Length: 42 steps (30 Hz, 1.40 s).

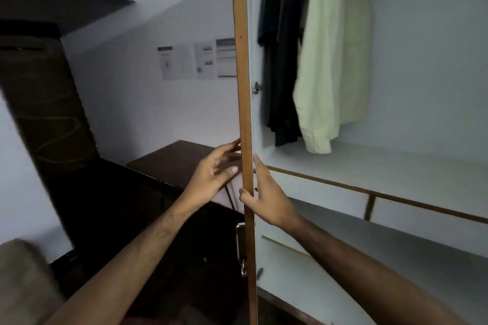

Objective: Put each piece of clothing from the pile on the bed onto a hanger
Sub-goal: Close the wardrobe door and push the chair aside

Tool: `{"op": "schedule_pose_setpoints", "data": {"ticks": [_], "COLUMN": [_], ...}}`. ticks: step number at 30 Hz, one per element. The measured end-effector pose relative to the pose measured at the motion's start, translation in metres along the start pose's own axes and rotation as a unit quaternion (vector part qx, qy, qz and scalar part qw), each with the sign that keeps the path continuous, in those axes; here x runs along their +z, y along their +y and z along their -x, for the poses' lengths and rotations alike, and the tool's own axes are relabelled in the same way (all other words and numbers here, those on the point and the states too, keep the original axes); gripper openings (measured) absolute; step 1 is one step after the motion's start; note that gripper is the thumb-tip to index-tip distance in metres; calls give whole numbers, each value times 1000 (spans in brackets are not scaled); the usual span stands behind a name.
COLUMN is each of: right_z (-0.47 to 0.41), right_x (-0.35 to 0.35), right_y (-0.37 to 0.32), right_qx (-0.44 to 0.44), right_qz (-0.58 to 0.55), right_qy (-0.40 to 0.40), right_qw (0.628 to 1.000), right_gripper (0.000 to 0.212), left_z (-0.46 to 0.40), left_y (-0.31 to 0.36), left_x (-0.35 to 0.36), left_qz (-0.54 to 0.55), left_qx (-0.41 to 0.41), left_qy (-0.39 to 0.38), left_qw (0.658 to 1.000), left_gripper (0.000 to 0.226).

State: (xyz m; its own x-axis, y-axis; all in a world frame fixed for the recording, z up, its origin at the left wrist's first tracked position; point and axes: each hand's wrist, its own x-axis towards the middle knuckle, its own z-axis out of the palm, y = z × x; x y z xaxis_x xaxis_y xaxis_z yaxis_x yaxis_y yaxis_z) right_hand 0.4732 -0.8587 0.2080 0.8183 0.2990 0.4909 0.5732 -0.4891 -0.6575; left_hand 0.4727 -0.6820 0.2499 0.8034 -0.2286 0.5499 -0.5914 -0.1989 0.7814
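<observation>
A wardrobe door point(244, 87) stands edge-on in the middle of the view, its brown wooden edge facing me. My right hand point(266, 198) grips that edge, thumb on the left side and fingers on the inner side. My left hand point(216, 174) is open just left of the door, its fingertips touching the outer face. Inside the wardrobe a pale green shirt point(335, 60) hangs on the rail beside several dark garments point(280, 60). Neither the bed nor the clothing pile is in view.
White wardrobe shelves point(369, 174) with wooden trim lie below the hanging clothes. A metal handle and lock point(241, 248) sit on the door's outer side. A dark wooden table point(174, 161) and dark furniture stand at left. Papers point(198, 60) are stuck on the wall.
</observation>
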Motion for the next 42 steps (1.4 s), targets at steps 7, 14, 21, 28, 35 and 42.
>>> {"op": "schedule_pose_setpoints", "data": {"ticks": [7, 14, 21, 28, 35, 42], "right_z": [40, 66, 56, 27, 6, -21], "right_x": [-93, -175, -241, -281, -303, -312], "right_y": [49, 116, 163, 196, 239, 274], "right_qx": [-2, 83, 82, 18, 62, 140], "right_qz": [8, 53, 241, 702, 747, 745], "right_qy": [29, 101, 141, 73, 73, 36], "right_qw": [1000, 990, 957, 708, 658, 651], "right_gripper": [52, 41, 83, 102, 115, 149], "left_z": [-4, -21, -65, -90, -170, -220], "left_y": [-64, -96, -113, -137, -160, -196], "left_x": [116, 231, 319, 352, 342, 343], "left_qz": [-14, -100, -159, -441, -579, -587], "left_qx": [-8, -31, -29, 116, 192, 243], "left_qy": [-79, -167, -153, -93, -124, -157], "left_qw": [997, 980, 975, 885, 782, 756], "left_gripper": [76, 83, 50, 91, 125, 127]}}
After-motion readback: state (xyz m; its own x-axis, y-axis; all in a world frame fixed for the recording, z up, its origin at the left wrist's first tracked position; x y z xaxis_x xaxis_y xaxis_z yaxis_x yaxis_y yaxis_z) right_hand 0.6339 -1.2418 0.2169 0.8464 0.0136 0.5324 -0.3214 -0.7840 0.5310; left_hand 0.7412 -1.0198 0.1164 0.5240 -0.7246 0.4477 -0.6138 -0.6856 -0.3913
